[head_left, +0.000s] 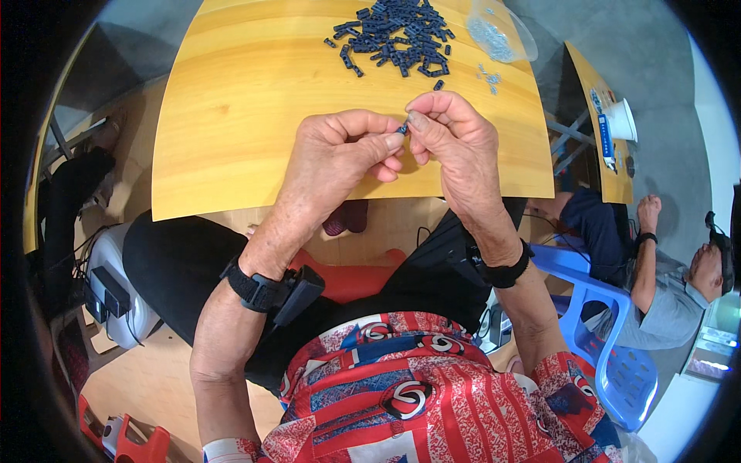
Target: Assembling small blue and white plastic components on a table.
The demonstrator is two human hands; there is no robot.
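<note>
Above the near half of the yellow wooden table (224,116), my two hands meet fingertip to fingertip. My left hand (336,150) pinches a small dark plastic piece (402,130) between thumb and forefinger. Against that piece, my right hand (455,139) closes its thumb and forefinger; whatever they grip is too small to make out. Beyond my hands lies a heap of similar dark plastic pieces (397,35), with one loose piece (439,85) at its near edge. Small silvery parts (492,78) are scattered to the right, beside a clear plastic container (494,35) holding more of them.
On the right, a person (664,301) sits near a blue plastic chair (594,309). Another table (614,181) there bears a white tub (620,121) and a blue box. At the left stands a white stool (123,278) with black devices on it.
</note>
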